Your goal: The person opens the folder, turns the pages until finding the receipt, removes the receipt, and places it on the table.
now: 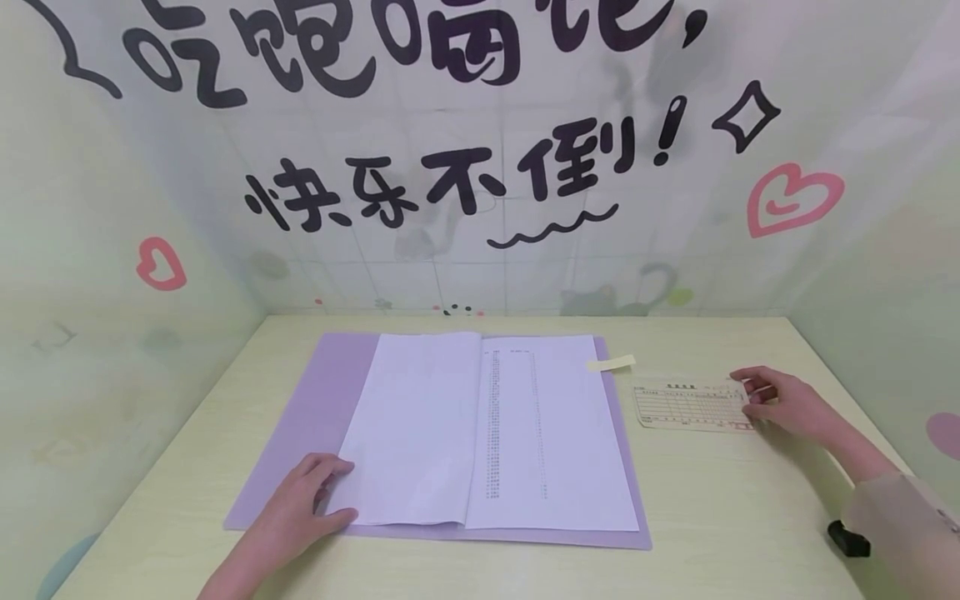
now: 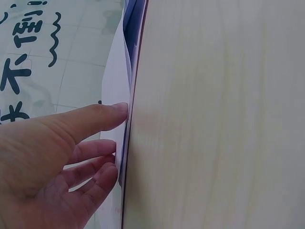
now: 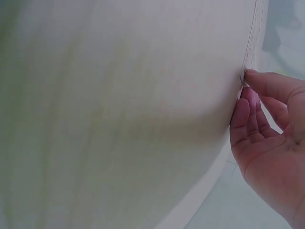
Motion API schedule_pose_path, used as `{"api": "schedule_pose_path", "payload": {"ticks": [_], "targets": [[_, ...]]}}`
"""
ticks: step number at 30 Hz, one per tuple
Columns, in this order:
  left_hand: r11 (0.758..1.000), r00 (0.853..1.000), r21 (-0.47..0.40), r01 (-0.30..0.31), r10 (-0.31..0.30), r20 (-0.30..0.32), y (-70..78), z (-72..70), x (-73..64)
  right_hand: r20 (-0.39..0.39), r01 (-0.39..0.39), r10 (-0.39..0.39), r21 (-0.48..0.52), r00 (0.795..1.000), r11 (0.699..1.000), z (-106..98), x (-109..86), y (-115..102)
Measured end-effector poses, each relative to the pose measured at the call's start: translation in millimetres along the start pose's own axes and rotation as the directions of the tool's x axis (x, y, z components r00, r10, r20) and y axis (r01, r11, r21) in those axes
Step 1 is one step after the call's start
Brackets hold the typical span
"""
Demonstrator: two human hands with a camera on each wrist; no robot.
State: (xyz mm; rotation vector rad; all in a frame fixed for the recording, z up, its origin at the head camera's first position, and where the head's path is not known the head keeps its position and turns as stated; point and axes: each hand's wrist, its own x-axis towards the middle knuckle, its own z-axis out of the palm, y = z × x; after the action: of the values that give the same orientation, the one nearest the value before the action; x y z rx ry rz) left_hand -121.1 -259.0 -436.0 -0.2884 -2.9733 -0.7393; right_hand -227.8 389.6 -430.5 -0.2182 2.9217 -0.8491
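A purple folder point(image 1: 300, 417) lies open on the table with white sheets in it. Its right page point(image 1: 562, 433) carries printed columns; the left page point(image 1: 420, 417) looks blank. My left hand point(image 1: 300, 508) rests at the lower left of that blank page, fingers loosely bent, thumb near the bottom edge; in the left wrist view the left hand point(image 2: 62, 162) touches the paper's edge. To the folder's right is a printed form slip point(image 1: 686, 407). My right hand point(image 1: 787, 404) pinches its right end; the right wrist view shows the right hand point(image 3: 271, 129) with thumb and fingers at that thin edge.
A pale yellow sticky tab point(image 1: 611, 363) sticks out past the right page's upper edge. A small black object point(image 1: 849, 539) lies by the right sleeve point(image 1: 900, 533). Behind the table point(image 1: 720, 492) stands a wall sheet with large black characters point(image 1: 450, 179).
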Motion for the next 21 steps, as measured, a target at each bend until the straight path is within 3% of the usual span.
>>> {"api": "schedule_pose_path", "payload": {"ticks": [9,21], "targets": [[0.999,1.0,0.038,-0.019,0.019,-0.013,0.0,0.1,-0.4,0.043,-0.003,0.002,0.021,0.999,1.0,-2.4,2.5,0.5],[0.998,0.999,0.047,-0.03,0.031,-0.019,0.8,-2.4,-0.1,0.039,-0.023,0.023,0.004,0.999,1.0,-1.2,3.7,2.0]]}}
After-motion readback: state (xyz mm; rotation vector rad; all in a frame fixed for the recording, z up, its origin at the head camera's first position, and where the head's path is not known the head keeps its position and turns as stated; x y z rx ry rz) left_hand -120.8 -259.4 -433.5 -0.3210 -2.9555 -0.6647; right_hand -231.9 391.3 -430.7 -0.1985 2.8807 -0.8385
